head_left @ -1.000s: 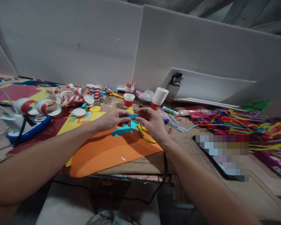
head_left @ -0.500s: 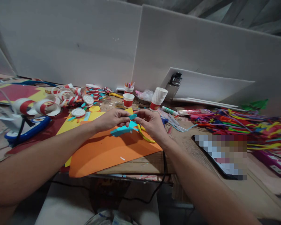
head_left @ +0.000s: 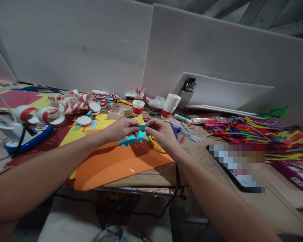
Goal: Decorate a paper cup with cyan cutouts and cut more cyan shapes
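Closest in, right under the grip, a big orange sheet (head_left: 111, 164) lies at the table edge, with blue paper bits (head_left: 130, 140) on it. Just above it the left hand (head_left: 122, 129) and the right hand (head_left: 161, 132) meet. The fingers of both hands pinch a small blue paper strip (head_left: 142, 127), one hand at each end. Below the right hand is a yellow loop (head_left: 155, 146), maybe a scissors handle. Past the grip stand a red and white cup (head_left: 138, 107) and a stack of cups (head_left: 171, 104). Well to the right of the grip is a heap of fuzzy wires (head_left: 255, 132). Well to the left are red and white rings (head_left: 52, 114). A white board (head_left: 91, 43) stands at the back.
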Motion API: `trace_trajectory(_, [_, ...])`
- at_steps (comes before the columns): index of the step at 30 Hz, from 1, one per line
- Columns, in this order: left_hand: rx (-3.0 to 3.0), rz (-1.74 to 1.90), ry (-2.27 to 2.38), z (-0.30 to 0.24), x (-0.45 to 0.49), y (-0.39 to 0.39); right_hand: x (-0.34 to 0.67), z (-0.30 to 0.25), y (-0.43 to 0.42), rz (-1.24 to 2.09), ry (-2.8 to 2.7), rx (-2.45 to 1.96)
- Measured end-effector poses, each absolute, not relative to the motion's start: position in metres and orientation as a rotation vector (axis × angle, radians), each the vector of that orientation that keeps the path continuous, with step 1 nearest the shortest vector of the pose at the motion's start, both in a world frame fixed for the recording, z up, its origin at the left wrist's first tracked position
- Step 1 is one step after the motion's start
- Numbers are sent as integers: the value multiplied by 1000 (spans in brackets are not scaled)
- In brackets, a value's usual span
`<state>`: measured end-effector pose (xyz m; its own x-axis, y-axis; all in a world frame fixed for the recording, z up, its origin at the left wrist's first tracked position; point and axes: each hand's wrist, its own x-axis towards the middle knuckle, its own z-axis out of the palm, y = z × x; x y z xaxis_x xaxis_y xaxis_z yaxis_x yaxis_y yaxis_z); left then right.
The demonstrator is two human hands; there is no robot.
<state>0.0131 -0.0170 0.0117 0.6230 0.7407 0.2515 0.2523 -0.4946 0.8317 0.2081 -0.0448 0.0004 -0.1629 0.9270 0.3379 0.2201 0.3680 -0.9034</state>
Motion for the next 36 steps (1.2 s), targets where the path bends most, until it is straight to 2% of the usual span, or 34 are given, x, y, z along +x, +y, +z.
trace_trajectory(9, [1695,998,855,16,12,-18,202,8,-49,1193,-1238,-1061])
trace_trajectory(16, [1265,1079,771,9,17,-13,198,10,-53,1099,-1375,-1112])
trace_trajectory(28, [1060,1309,661,11,27,-15,186,7,-56,1286,-1214,-990])
trace_trajectory(36, [997,1090,549,2,40,-24,186,6,-58,1293,-1082,-992])
